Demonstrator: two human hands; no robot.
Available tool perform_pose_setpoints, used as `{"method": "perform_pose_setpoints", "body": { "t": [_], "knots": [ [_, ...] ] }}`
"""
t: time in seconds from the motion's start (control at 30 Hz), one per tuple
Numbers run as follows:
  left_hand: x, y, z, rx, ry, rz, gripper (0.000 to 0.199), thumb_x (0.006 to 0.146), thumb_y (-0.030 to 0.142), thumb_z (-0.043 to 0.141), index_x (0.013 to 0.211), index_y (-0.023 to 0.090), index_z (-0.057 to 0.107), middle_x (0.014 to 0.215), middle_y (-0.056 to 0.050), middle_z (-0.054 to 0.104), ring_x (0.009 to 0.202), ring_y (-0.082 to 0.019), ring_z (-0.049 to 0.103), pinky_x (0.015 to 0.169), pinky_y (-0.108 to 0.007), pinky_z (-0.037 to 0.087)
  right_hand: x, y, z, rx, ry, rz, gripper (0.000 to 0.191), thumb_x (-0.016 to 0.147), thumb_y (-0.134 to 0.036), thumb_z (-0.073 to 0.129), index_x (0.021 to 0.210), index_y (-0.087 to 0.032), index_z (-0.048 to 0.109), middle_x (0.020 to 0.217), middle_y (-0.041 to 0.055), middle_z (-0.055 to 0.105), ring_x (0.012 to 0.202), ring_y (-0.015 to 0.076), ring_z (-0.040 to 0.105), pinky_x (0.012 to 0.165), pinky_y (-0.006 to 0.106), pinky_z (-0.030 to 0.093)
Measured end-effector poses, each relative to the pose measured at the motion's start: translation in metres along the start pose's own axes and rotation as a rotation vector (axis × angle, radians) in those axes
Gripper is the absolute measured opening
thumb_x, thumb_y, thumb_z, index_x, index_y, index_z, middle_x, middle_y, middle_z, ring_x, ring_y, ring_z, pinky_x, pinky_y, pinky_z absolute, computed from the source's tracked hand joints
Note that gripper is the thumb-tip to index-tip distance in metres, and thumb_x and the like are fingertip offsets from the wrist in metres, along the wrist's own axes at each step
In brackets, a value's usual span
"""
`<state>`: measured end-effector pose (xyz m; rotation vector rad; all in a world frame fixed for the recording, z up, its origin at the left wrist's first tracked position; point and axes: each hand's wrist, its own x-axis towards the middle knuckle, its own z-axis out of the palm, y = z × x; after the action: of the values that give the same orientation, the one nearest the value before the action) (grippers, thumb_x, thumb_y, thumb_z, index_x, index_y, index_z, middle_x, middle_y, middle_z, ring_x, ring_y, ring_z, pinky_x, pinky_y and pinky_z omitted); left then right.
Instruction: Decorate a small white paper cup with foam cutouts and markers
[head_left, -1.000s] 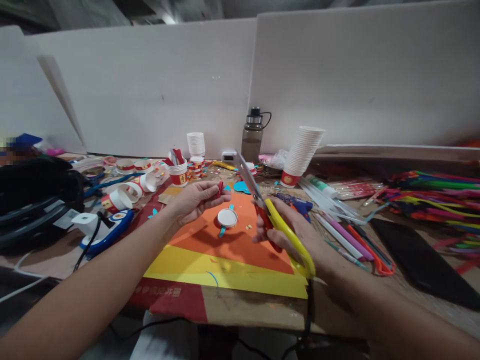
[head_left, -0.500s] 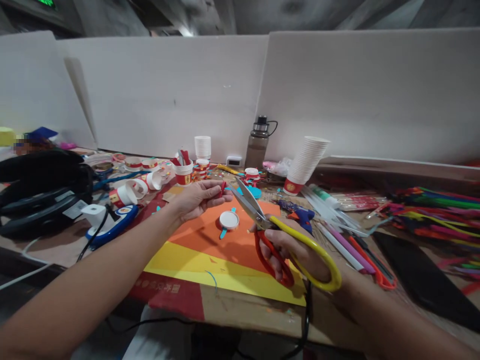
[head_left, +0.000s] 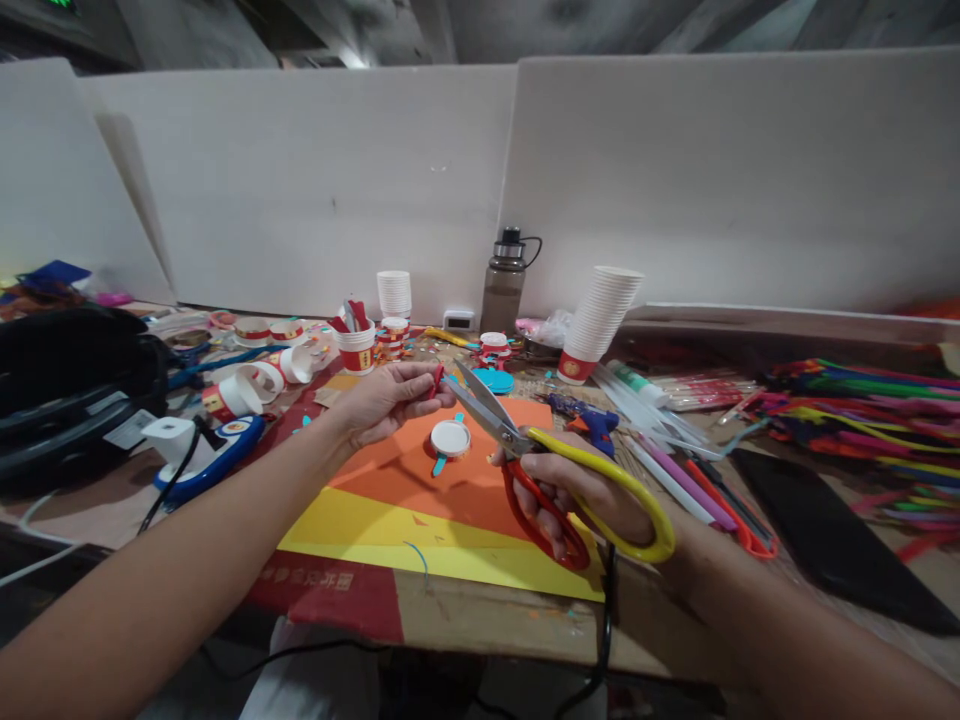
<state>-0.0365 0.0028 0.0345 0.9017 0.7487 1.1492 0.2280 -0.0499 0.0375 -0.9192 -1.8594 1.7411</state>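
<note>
My left hand (head_left: 390, 402) pinches a small red piece (head_left: 437, 381), perhaps paper, between thumb and fingers. My right hand (head_left: 577, 490) grips a pair of scissors (head_left: 491, 412) with one yellow and one red handle loop. The blades are parted, their tips beside the red piece; whether they touch it I cannot tell. Below the hands, a round white cup piece (head_left: 450, 438) with turquoise strips sticking out rests on orange paper (head_left: 382, 480). Yellow paper (head_left: 360, 525) lies nearer the table edge, with a thin blue strip (head_left: 417, 560) on it.
A tilted stack of paper cups (head_left: 602, 320), a water bottle (head_left: 504, 285) and a cup of red pieces (head_left: 355, 350) stand behind. To the right lie a glue gun (head_left: 592, 428), a black slab (head_left: 832, 530) and colourful pipe cleaners (head_left: 862, 430). A blue-and-white device (head_left: 214, 460) sits left.
The view has turned slightly, so everything sits a little further left in it. Both hands keep their holds, and the scissor blades stay parted near the red piece.
</note>
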Motion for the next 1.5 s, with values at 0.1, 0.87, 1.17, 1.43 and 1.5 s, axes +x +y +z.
{"method": "perform_pose_setpoints", "body": {
  "t": [0.1, 0.87, 1.17, 1.43, 1.5],
  "knots": [
    [0.0, 0.0, 0.0, 0.012, 0.009, -0.008, 0.012, 0.079, 0.005, 0.066, 0.089, 0.008, 0.071, 0.074, -0.009, 0.072, 0.068, -0.014, 0.072, 0.061, -0.014, 0.058, 0.0, -0.002, 0.001, 0.015, -0.013, 0.019, 0.035, 0.093, -0.045, 0.044, 0.075, -0.015, 0.053, 0.051, -0.0028, 0.054, 0.037, 0.0083, 0.052, 0.036, 0.018, 0.043],
    [-0.002, -0.007, -0.002, 0.207, -0.092, 0.008, 0.024, 0.065, 0.025, 0.084, 0.078, 0.008, 0.072, 0.077, -0.013, 0.075, 0.072, -0.018, 0.073, 0.066, -0.02, 0.058, -0.004, -0.01, 0.008, -0.089, 0.021, 0.062, 0.044, 0.09, -0.056, 0.048, 0.071, -0.016, 0.05, 0.053, -0.003, 0.054, 0.036, 0.007, 0.05, 0.034, 0.017, 0.041],
    [-0.003, -0.005, 0.0, 0.257, -0.065, 0.016, 0.015, 0.069, 0.018, 0.079, 0.077, 0.009, 0.07, 0.073, -0.012, 0.074, 0.068, -0.017, 0.073, 0.059, -0.018, 0.056, -0.006, -0.007, 0.008, -0.045, 0.096, 0.169, 0.045, 0.087, -0.06, 0.051, 0.1, -0.017, 0.057, 0.062, -0.0037, 0.057, 0.035, 0.0064, 0.045, 0.03, 0.018, 0.037],
    [-0.001, -0.006, -0.001, 0.325, -0.074, 0.036, 0.022, 0.068, 0.026, 0.081, 0.078, 0.009, 0.07, 0.077, -0.012, 0.075, 0.07, -0.016, 0.073, 0.06, -0.018, 0.057, -0.014, -0.01, 0.023, 0.052, 0.247, 0.175, 0.04, 0.087, -0.058, 0.054, 0.094, -0.019, 0.059, 0.059, -0.0055, 0.048, 0.041, 0.0029, 0.037, 0.034, 0.013, 0.026],
    [-0.002, -0.007, 0.0, 0.337, -0.068, 0.052, 0.024, 0.068, 0.028, 0.081, 0.079, 0.01, 0.071, 0.081, -0.012, 0.075, 0.071, -0.016, 0.073, 0.063, -0.02, 0.057, -0.013, -0.011, 0.024, 0.014, 0.269, 0.125, 0.039, 0.089, -0.056, 0.051, 0.097, -0.019, 0.059, 0.056, -0.0061, 0.046, 0.038, 0.0042, 0.036, 0.033, 0.015, 0.026]
  ]
}}
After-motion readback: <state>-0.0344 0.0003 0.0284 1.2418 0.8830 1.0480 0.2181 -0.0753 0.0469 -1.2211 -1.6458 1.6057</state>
